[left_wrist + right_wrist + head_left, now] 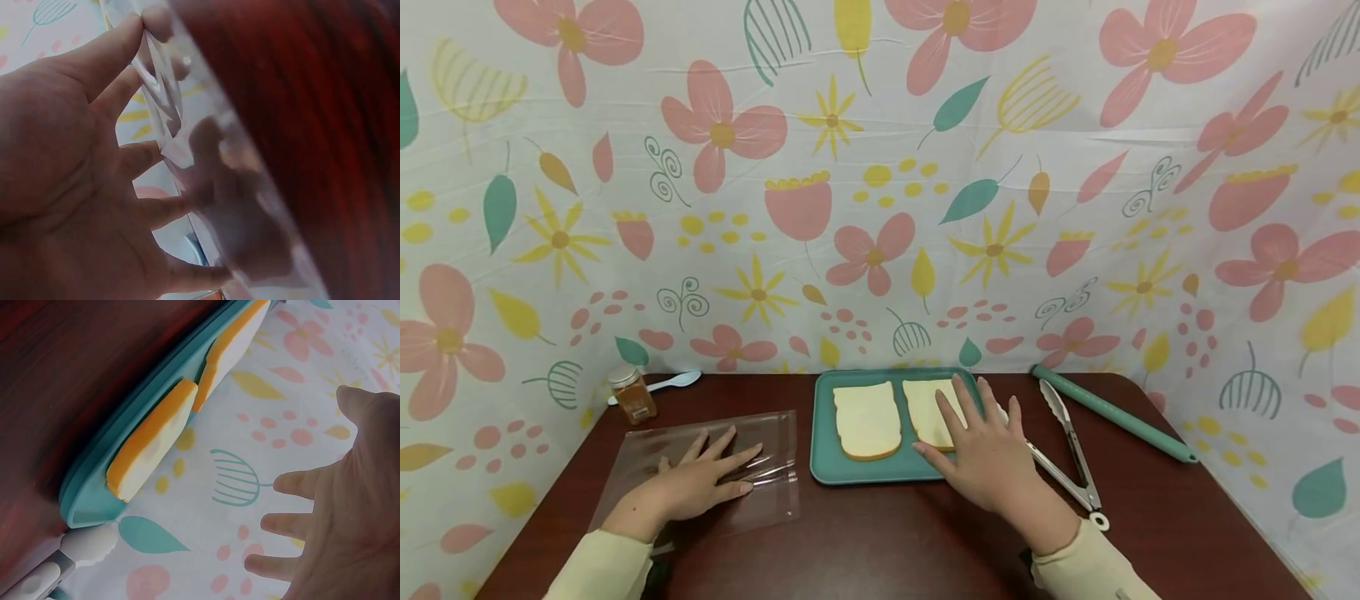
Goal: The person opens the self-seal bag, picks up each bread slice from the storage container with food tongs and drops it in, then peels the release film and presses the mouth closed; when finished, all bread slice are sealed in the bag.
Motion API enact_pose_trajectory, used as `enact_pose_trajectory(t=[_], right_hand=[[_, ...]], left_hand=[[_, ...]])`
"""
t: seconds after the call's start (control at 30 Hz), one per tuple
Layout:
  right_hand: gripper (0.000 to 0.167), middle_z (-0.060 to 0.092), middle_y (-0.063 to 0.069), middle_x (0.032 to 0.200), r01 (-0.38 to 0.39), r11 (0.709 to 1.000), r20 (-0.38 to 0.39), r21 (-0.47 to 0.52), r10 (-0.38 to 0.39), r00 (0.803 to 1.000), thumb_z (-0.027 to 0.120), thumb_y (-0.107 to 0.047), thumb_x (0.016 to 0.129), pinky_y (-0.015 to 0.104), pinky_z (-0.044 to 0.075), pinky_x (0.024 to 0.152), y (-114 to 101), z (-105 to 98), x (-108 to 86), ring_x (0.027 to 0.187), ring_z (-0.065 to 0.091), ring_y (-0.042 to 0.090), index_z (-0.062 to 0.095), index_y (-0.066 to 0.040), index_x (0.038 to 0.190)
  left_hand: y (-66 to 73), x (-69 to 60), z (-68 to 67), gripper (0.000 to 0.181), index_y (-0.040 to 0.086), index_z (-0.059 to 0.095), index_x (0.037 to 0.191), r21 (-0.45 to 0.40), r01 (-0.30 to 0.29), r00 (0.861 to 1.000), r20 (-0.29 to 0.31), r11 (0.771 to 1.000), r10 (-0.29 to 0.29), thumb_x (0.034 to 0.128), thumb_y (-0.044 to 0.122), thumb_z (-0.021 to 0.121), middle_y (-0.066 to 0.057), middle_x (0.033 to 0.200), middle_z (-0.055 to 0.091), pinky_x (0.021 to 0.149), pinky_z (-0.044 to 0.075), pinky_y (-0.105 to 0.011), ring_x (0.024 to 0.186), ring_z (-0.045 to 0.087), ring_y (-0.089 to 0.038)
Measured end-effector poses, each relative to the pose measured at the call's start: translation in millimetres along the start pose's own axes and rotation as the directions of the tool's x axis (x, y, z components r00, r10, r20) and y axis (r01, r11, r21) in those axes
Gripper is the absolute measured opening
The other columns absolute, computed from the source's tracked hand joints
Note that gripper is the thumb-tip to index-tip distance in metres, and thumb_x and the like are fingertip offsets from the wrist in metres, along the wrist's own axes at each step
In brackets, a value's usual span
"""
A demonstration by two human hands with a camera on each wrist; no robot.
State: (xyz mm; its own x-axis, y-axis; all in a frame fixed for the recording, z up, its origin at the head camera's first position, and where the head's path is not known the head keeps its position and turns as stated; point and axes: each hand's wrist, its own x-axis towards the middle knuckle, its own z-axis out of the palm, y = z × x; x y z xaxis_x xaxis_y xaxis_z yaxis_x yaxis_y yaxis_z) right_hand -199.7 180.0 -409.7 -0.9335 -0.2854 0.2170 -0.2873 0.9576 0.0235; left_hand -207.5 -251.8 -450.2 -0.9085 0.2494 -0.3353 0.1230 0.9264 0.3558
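Observation:
My left hand (706,482) lies with spread fingers on a clear plastic bag (632,458) at the table's left; in the left wrist view its fingertips touch the shiny plastic (169,106). My right hand (988,454) is raised, fingers straight and apart, above the right side of a teal tray (850,477). Two slices of bread sit side by side on that tray. The left slice (868,421) shows whole, while the right slice (925,408) is partly hidden by the hand. In the right wrist view a gap separates the hand (350,506) from the bread (153,440).
Tongs (1075,450) lie right of the tray, partly behind my right hand. Beyond them is a long teal stick (1120,417). A small jar (632,395) with an orange filling and a pale spoon (681,380) are at the back left. A patterned cloth (880,167) hangs behind the table.

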Motion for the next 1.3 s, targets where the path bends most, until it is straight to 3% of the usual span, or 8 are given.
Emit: enact_pose_trajectory(t=[0.4, 0.73, 1.03, 1.3], right_hand=[[0.083, 0.032, 0.014, 0.177, 0.024, 1.000, -0.006, -0.007, -0.024, 1.000, 0.052, -0.072, 0.103, 0.081, 0.026, 0.122, -5.7, 4.1, -1.2, 0.163, 0.026, 0.048, 0.043, -0.019, 0.166], [0.082, 0.030, 0.014, 0.177, 0.016, 1.000, 0.032, 0.014, -0.016, 0.999, 0.051, -0.071, 0.104, 0.084, 0.025, 0.121, -6.6, 3.6, -4.5, 0.164, 0.024, 0.049, 0.041, -0.018, 0.166], [0.083, 0.029, 0.013, 0.178, 0.034, 0.999, 0.048, 0.040, -0.036, 0.998, 0.045, -0.074, 0.104, 0.083, 0.019, 0.123, -12.7, 4.9, -0.9, 0.164, 0.025, 0.048, 0.040, -0.020, 0.167], [0.083, 0.027, 0.012, 0.179, 0.050, 0.997, 0.099, 0.061, -0.055, 0.994, 0.043, -0.075, 0.105, 0.085, 0.018, 0.123, -22.3, 2.5, 2.7, 0.166, 0.018, 0.048, 0.038, -0.021, 0.168]], left_hand=[[-1.8, -2.8, -1.9, 0.076, 0.036, 0.031, 0.170, 0.018, 0.026, 0.999, -0.027, 0.999, -0.026, 0.1043, 0.069, 0.051, -0.017, 0.182, 0.007, 0.107, -0.002, -0.098, 0.162, -0.005, -0.061], [-3.9, -0.1, -0.2, 0.062, 0.042, 0.030, 0.169, 0.016, 0.068, 0.998, -0.002, 0.998, -0.068, 0.1108, 0.059, 0.045, -0.013, 0.183, 0.006, 0.105, -0.002, -0.099, 0.162, -0.004, -0.060], [-4.2, -0.3, 2.6, 0.060, 0.038, 0.031, 0.169, 0.022, 0.049, 0.998, -0.036, 0.999, -0.048, 0.1135, 0.059, 0.035, -0.017, 0.182, 0.007, 0.102, 0.001, -0.101, 0.161, -0.003, -0.064], [-1.4, -4.0, -2.9, 0.059, 0.036, 0.032, 0.169, -0.024, 0.057, 0.997, -0.060, 0.998, -0.058, 0.1146, 0.057, 0.033, -0.020, 0.181, 0.008, 0.102, 0.004, -0.101, 0.159, 0.001, -0.067]])
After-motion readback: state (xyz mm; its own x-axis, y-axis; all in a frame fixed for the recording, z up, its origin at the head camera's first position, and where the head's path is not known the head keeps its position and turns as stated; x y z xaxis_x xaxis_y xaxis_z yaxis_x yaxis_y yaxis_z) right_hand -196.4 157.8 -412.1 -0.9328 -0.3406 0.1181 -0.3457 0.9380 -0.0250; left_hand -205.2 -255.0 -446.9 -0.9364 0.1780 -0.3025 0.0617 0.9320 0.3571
